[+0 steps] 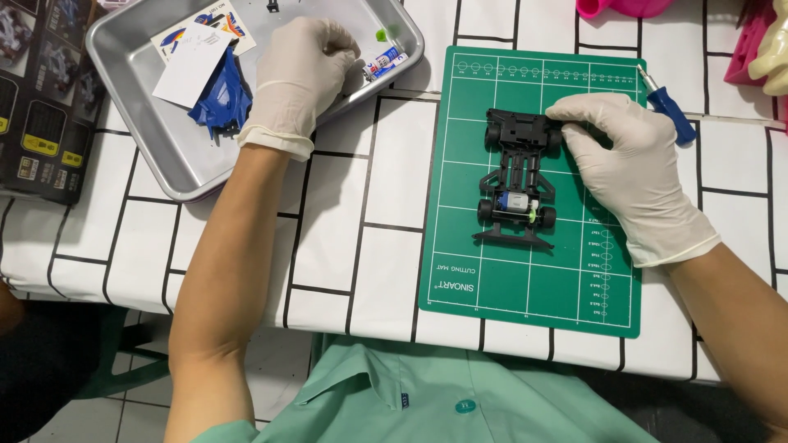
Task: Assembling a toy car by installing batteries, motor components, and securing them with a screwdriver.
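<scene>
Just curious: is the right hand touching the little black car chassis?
Touching. The head view shows the right hand with fingertips on the black car chassis.

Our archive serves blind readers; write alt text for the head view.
Gloved right hand steadies a black toy car chassis on a green cutting mat, while the gloved left hand reaches into a metal tray of parts. A blue screwdriver lies nearby.

Matt black plastic chassis (517, 176), smooth green rubbery mat (492, 279), brushed metal tray (156, 139), thin latex-gloved hands.
</scene>
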